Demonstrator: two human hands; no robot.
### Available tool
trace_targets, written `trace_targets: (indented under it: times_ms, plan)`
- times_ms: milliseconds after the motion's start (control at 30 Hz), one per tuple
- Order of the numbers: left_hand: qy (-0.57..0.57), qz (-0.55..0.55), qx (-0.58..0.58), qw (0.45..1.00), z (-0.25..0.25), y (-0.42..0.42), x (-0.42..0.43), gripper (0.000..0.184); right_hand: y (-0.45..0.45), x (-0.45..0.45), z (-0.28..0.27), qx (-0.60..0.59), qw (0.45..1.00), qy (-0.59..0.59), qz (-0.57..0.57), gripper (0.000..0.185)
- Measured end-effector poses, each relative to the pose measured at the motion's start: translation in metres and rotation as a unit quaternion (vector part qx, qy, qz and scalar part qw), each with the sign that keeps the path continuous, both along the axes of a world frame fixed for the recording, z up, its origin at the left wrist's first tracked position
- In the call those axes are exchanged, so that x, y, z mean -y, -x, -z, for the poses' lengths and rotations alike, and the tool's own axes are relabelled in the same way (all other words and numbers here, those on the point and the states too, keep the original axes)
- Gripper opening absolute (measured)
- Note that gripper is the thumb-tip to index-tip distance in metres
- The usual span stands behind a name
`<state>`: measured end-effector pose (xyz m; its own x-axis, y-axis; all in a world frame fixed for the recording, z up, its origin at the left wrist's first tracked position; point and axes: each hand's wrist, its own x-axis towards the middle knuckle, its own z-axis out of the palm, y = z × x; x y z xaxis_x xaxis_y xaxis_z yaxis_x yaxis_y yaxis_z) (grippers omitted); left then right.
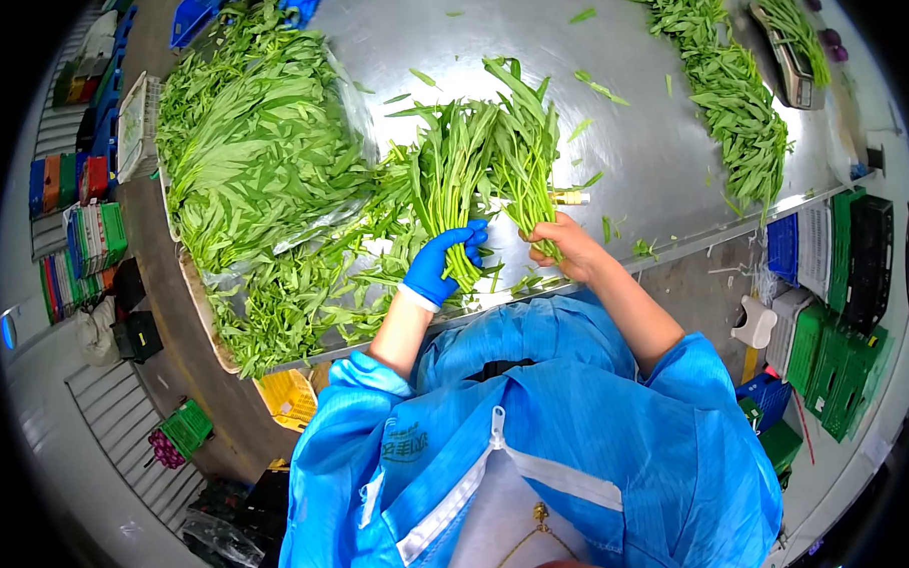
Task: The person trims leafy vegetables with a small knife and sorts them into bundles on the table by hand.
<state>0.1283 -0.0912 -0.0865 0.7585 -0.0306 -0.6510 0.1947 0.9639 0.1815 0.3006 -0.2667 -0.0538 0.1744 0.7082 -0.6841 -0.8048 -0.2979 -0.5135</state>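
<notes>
My left hand (442, 264), in a blue glove, is closed around the stems of a bunch of water spinach (451, 179), leaves pointing away from me. In my bare right hand (573, 248) is a smaller bunch of water spinach (526, 151), gripped low on its stems. The two bunches stand side by side over the near edge of the metal table (640, 137), their leaves touching. Left of my gloved hand, loose greens (315, 299) spread along the table beside a large heap of water spinach (259, 141).
A row of bunched greens (729, 104) lies on the right of the table, beside a scale (790, 72) bearing more greens. A small yellow item (572, 197) lies behind my right bunch. Stacked crates (827, 351) stand at right; a yellow crate (286, 398) sits below left.
</notes>
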Motion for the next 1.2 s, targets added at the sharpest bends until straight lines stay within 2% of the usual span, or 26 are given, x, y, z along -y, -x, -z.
trace_targets:
  times_ms: [67, 133, 200, 233, 300, 333, 367, 400, 500, 633, 667, 767, 833, 900, 1000, 1133, 1200]
  plan:
    - [-0.022, -0.025, 0.017, 0.999, -0.018, 0.0, -0.003, 0.038, -0.008, 0.0, -0.016, 0.023, 0.999, -0.023, 0.007, 0.014]
    - [-0.061, -0.04, 0.035, 0.997, -0.041, 0.0, -0.009, 0.04, -0.025, 0.003, -0.057, 0.134, 0.991, 0.0, -0.014, 0.017]
    - [-0.085, -0.06, 0.046, 0.993, -0.051, 0.009, -0.015, 0.043, -0.045, 0.016, -0.095, 0.183, 0.982, -0.041, 0.017, 0.028]
    - [-0.097, -0.072, 0.053, 0.991, -0.056, 0.012, -0.018, 0.044, -0.051, 0.022, -0.105, 0.191, 0.974, -0.094, 0.078, 0.031]
    - [-0.084, -0.091, 0.061, 0.99, -0.052, 0.014, -0.02, 0.047, -0.067, 0.023, -0.102, 0.07, 0.939, -0.322, 0.097, 0.024]
    - [-0.074, -0.095, 0.06, 0.991, -0.051, 0.013, -0.02, 0.048, -0.072, 0.015, -0.085, 0.149, 0.973, -0.169, 0.045, 0.022]
    - [-0.064, -0.099, 0.059, 0.991, -0.05, 0.012, -0.019, 0.049, -0.079, 0.004, -0.053, 0.226, 0.974, -0.012, -0.007, 0.02]
    - [-0.067, -0.095, 0.08, 0.99, -0.049, 0.01, -0.018, 0.05, -0.079, -0.009, -0.053, 0.295, 0.943, 0.145, -0.055, 0.018]
    - [-0.098, -0.106, 0.066, 0.987, -0.051, 0.012, -0.021, 0.05, -0.063, -0.009, -0.082, 0.128, 0.99, -0.038, 0.05, 0.015]
    - [-0.215, -0.089, 0.039, 0.972, -0.057, 0.007, -0.013, 0.05, -0.017, -0.037, -0.077, 0.234, 0.968, -0.045, 0.086, 0.022]
    - [-0.234, -0.086, 0.043, 0.967, -0.057, 0.004, -0.008, 0.05, -0.005, -0.046, -0.072, 0.229, 0.969, -0.036, 0.087, 0.024]
    - [-0.327, -0.058, 0.01, 0.943, -0.071, -0.007, 0.009, 0.042, 0.025, -0.071, -0.058, 0.279, 0.954, -0.046, 0.097, 0.026]
    - [-0.348, -0.055, -0.014, 0.936, -0.062, -0.008, 0.019, 0.033, 0.037, -0.08, -0.048, 0.315, 0.943, -0.038, 0.103, 0.02]
    - [-0.341, -0.057, -0.019, 0.938, -0.06, -0.007, 0.02, 0.03, 0.037, -0.08, -0.046, 0.335, 0.935, -0.008, 0.115, 0.017]
    - [-0.267, -0.075, -0.018, 0.961, -0.065, -0.005, 0.017, 0.027, 0.032, -0.072, -0.049, 0.261, 0.962, 0.009, 0.078, 0.017]
    - [-0.078, -0.125, 0.01, 0.989, -0.039, -0.002, 0.008, 0.036, 0.035, -0.065, -0.04, 0.186, 0.978, -0.065, 0.061, 0.02]
    - [-0.038, -0.164, 0.021, 0.986, -0.033, 0.001, 0.002, 0.045, 0.033, -0.058, -0.041, 0.114, 0.984, -0.116, 0.077, 0.02]
